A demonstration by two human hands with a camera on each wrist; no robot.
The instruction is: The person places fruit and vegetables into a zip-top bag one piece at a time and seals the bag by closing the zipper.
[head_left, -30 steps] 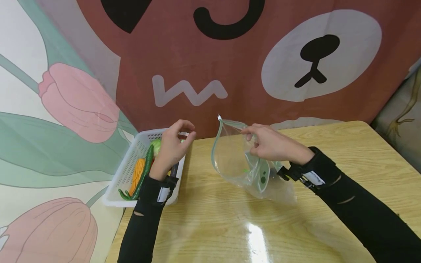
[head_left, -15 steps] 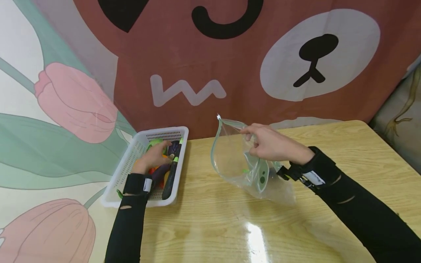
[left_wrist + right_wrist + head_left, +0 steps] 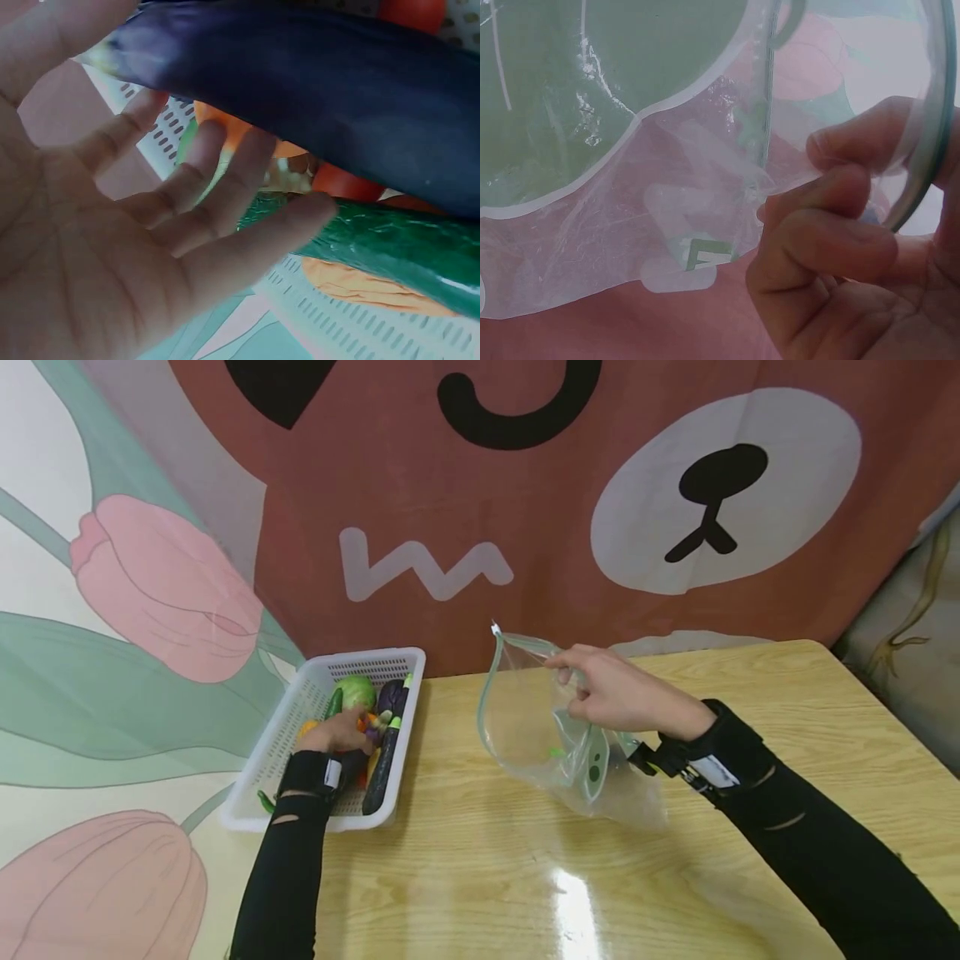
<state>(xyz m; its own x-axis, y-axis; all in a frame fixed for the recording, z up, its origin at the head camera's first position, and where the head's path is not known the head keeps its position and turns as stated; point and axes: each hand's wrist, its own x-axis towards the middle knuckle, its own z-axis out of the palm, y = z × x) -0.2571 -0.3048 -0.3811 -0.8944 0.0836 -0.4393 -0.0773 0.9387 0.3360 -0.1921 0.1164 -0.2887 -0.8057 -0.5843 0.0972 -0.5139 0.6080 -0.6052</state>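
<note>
My left hand (image 3: 335, 732) reaches down into a white perforated basket (image 3: 255, 772) of vegetables. In the left wrist view, a dark purple eggplant (image 3: 300, 82) lies between the thumb and the loosely spread fingers, the index fingertip right at its underside. Below it, the little finger overlaps a green cucumber (image 3: 397, 251). My right hand (image 3: 618, 691) pinches the edge of a clear zip bag (image 3: 525, 727), whose green-trimmed mouth gapes toward the basket. A white zip slider (image 3: 495, 628) sits at the top corner of the mouth.
A green cabbage (image 3: 356, 692), a round dark purple vegetable (image 3: 389, 696) and a long dark vegetable with a light green end (image 3: 381, 774) share the basket. The wooden table (image 3: 480, 877) meets a printed bear cloth (image 3: 420, 460) at the back.
My left hand has come from above the basket's right side, moving left and down among the vegetables. The right hand holds the bag in nearly the same place.
</note>
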